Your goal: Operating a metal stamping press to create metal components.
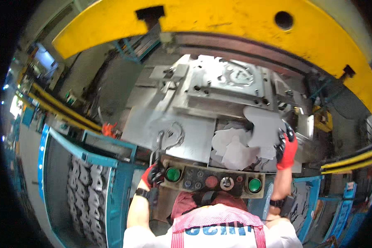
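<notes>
My right hand (287, 144), in a red glove with black fingers, grips the edge of a flat grey sheet-metal blank (261, 126). The blank is held over a pile of similar loose blanks (231, 146). My left hand (153, 175), gloved the same way, is closed around a thin metal hand tool (159, 144), whose exact kind is blurred. The tool points away from me over a flat steel plate (140, 128), its tip near a curved dark outline. Just right of that hand is a green push button (173, 174).
A steel die (219, 89) sits beneath a large yellow press beam (223, 16). The control panel (211, 181) lies close to my body, with another green button (254, 184). A blue bin (111, 194) of stacked dark parts stands left; another blue bin (314, 194) stands right.
</notes>
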`<state>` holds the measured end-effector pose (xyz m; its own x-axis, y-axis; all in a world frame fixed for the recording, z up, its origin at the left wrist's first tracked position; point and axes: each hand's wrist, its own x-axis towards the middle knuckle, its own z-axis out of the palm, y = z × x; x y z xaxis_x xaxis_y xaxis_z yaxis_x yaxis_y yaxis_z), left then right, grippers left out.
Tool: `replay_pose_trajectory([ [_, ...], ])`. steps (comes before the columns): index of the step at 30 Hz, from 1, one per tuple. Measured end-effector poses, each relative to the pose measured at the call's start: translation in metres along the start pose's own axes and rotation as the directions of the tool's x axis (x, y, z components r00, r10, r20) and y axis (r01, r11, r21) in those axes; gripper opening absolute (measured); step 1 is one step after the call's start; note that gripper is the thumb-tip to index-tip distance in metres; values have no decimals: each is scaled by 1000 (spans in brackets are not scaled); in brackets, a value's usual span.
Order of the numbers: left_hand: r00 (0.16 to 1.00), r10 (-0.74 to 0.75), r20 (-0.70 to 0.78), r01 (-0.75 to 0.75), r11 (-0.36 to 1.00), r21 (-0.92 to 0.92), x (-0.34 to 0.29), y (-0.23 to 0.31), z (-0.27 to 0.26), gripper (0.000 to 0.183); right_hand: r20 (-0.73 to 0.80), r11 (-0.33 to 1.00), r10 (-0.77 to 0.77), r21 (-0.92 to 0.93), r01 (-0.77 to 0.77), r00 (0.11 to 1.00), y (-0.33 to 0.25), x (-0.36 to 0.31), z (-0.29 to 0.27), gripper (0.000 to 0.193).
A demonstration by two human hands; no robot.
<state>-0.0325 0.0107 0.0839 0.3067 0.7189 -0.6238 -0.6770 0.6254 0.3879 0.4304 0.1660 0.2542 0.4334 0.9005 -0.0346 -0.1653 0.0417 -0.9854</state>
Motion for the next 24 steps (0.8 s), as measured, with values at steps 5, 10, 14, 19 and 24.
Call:
replay_pose_trajectory([
  [5, 932, 354, -79, -270, 822, 502, -11, 13, 54, 29, 131, 979, -199, 71, 191, 971, 13, 111, 78, 30],
  [10, 883, 404, -238, -298, 876, 379, -40, 5, 71, 26, 77, 672, -319, -684, 283, 945, 22, 176, 156, 29],
  [14, 905, 327, -273, -286, 941, 181, -60, -21, 32, 29, 264, 358, -293, -861, 361, 919, 11, 165, 181, 42],
  [19, 606, 449, -656, -259, 892, 371, -31, -39, 34, 23, 420, -38, -320, -901, 432, 849, -41, 115, 155, 44],
  [24, 602, 454, -656, -107, 861, 498, 9, -56, 17, 38, 286, 155, -700, -834, 530, 655, -5, 38, 14, 47],
])
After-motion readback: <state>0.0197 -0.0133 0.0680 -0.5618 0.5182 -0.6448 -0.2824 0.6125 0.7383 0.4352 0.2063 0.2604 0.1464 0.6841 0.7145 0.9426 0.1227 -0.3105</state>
